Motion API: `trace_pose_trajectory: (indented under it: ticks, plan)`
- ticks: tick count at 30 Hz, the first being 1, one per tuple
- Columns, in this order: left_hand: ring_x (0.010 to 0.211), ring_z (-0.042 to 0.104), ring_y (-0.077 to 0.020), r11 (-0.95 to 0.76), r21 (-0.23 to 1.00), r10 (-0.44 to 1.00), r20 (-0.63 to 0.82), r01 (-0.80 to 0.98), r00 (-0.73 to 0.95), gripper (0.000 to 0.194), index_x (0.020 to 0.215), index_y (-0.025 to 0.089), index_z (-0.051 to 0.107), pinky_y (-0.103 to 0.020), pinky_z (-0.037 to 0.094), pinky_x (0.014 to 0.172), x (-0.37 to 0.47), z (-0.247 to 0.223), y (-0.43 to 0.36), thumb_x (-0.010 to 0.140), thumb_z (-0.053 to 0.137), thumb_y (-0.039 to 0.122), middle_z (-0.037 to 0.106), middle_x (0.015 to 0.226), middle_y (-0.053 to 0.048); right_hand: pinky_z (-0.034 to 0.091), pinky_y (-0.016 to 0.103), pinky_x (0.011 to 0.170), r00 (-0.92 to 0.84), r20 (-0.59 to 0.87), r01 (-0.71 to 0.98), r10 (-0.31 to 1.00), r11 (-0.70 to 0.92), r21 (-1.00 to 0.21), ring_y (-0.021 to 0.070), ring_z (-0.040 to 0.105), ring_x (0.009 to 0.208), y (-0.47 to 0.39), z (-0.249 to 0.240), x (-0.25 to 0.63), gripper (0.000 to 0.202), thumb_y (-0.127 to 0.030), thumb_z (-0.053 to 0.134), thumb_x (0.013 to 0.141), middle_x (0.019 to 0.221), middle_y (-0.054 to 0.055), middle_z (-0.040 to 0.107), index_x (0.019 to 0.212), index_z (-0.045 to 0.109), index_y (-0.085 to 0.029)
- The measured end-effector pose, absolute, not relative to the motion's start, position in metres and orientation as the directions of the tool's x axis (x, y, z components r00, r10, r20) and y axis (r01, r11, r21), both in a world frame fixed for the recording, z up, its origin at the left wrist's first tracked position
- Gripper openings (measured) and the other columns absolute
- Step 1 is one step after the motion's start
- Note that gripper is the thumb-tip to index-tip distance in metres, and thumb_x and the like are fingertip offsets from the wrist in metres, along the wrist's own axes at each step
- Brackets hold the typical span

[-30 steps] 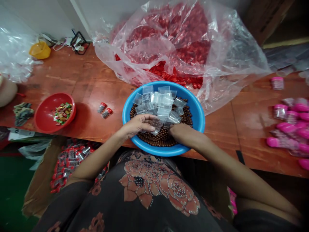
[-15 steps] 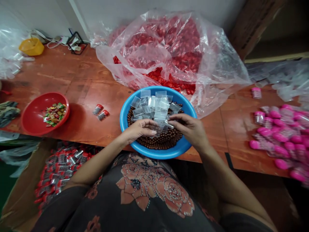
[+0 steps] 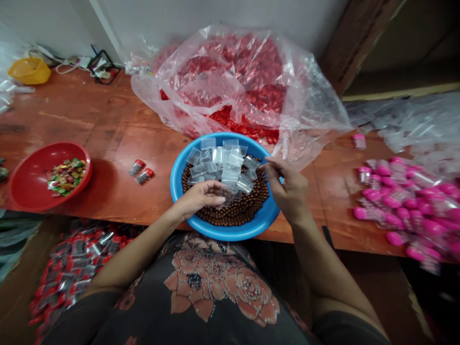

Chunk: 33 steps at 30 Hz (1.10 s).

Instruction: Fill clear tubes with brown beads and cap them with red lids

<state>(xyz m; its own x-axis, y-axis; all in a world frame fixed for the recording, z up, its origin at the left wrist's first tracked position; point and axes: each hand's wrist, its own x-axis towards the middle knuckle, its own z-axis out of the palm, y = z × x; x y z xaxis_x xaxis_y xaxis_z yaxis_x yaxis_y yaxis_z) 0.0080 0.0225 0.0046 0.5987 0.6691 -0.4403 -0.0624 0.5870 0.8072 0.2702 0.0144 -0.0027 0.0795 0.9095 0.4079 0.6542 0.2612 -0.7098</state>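
A blue basin point(image 3: 175, 184) in front of me holds small round brown balls point(image 3: 230, 218), with clear plastic containers point(image 3: 217, 160) heaped on top. My left hand point(image 3: 203, 196) is over the basin's near left side, its fingers closed around a clear plastic container point(image 3: 233, 196). At the right rim, my right hand point(image 3: 289, 189) is raised with thumb and fingertips drawn together. Whether anything sits in that pinch cannot be made out. Beside the basin on the left lie two small red-capped jars point(image 3: 144, 176) with dark contents.
Behind the basin spreads a big clear bag point(image 3: 230, 81) of red pieces. A red bowl point(image 3: 25, 177) of wrapped sweets stands left. Pink-capped jars point(image 3: 402, 206) are piled right. Below the table edge, a box holds many red-capped jars point(image 3: 75, 263).
My right hand has moved away from the containers toward the basin's right rim. My left hand keeps its clear container. The whole view has shifted slightly, so things appear farther left.
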Motion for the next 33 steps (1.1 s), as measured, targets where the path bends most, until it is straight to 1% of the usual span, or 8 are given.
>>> trace_pose_trajectory:
  ticks: [2,4,8,17,23,26,30,33]
  plan:
    - [0.086,0.066,-0.0150,0.572,0.819,0.683,-0.441,-0.051,0.582,0.038,0.103,0.017,0.067,-0.031,0.052,0.082,0.007,0.008,0.022,0.068,0.081,0.021,0.070,0.104,-0.007,0.056,0.035,0.084,0.320,0.289,0.628,0.902,0.026,-0.778,0.0176,0.067,0.094,0.043,-0.019,0.296,0.036,-0.034,0.048,0.094,0.111,0.007,0.070,0.127,0.058,-0.022]
    - [0.086,0.065,-0.0147,0.557,0.829,0.694,-0.427,-0.057,0.580,0.037,0.103,0.017,0.066,-0.031,0.053,0.080,0.007,0.010,0.022,0.070,0.081,0.024,0.070,0.105,-0.007,0.057,0.035,0.077,0.400,0.129,0.622,0.907,-0.165,-0.766,0.0180,0.067,0.088,0.076,-0.035,0.322,0.038,-0.031,0.041,0.094,0.110,0.011,0.070,0.123,0.059,-0.013]
    - [0.088,0.065,-0.0153,0.536,0.836,0.707,-0.369,-0.116,0.603,0.035,0.103,0.018,0.065,-0.032,0.055,0.080,0.012,0.011,0.019,0.073,0.080,0.028,0.068,0.105,-0.005,0.056,0.035,0.082,0.357,0.057,0.684,0.932,-0.219,-0.696,0.0175,0.067,0.086,0.130,-0.058,0.344,0.029,-0.027,0.048,0.094,0.101,0.011,0.071,0.108,0.066,-0.009]
    - [0.090,0.067,-0.0163,0.538,0.833,0.721,-0.374,-0.131,0.583,0.033,0.101,0.018,0.063,-0.030,0.056,0.079,0.018,0.011,0.018,0.076,0.078,0.034,0.070,0.105,-0.008,0.054,0.044,0.092,0.336,-0.089,0.750,0.937,-0.324,-0.576,0.0212,0.062,0.108,0.183,-0.080,0.331,0.038,-0.038,0.059,0.093,0.125,0.009,0.060,0.124,0.058,-0.016]
    - [0.085,0.069,-0.0157,0.526,0.825,0.775,-0.365,-0.206,0.516,0.034,0.099,0.018,0.064,-0.029,0.055,0.079,0.017,0.011,0.023,0.074,0.081,0.036,0.072,0.093,-0.005,0.053,0.034,0.079,0.322,-0.084,0.657,0.943,-0.287,-0.697,0.0170,0.063,0.087,0.170,-0.077,0.340,0.035,-0.040,0.061,0.090,0.100,0.007,0.067,0.111,0.062,-0.012]
    - [0.088,0.069,-0.0157,0.525,0.826,0.776,-0.366,-0.206,0.513,0.036,0.104,0.018,0.066,-0.030,0.055,0.081,0.019,0.012,0.024,0.075,0.080,0.034,0.072,0.095,-0.005,0.050,0.028,0.069,0.330,-0.027,0.551,0.944,-0.216,-0.806,0.0137,0.060,0.072,0.149,-0.069,0.347,0.044,-0.034,0.048,0.087,0.085,0.003,0.066,0.124,0.055,-0.012]
    - [0.086,0.068,-0.0144,0.513,0.830,0.777,-0.342,-0.217,0.528,0.039,0.113,0.018,0.067,-0.032,0.054,0.085,0.023,0.008,0.023,0.077,0.077,0.031,0.071,0.100,-0.005,0.048,0.025,0.063,0.306,0.009,0.359,0.952,-0.107,-0.927,0.0106,0.056,0.063,0.107,-0.048,0.348,0.064,-0.025,0.040,0.079,0.087,-0.002,0.064,0.143,0.036,-0.026]
    - [0.085,0.068,-0.0142,0.514,0.827,0.765,-0.322,-0.228,0.557,0.041,0.116,0.018,0.067,-0.032,0.054,0.085,0.026,0.005,0.020,0.077,0.076,0.029,0.071,0.105,-0.006,0.048,0.026,0.059,0.134,0.020,0.053,0.991,0.013,-0.999,0.0120,0.058,0.067,0.070,-0.025,0.331,0.054,-0.028,0.044,0.080,0.097,0.000,0.067,0.134,0.049,-0.034]
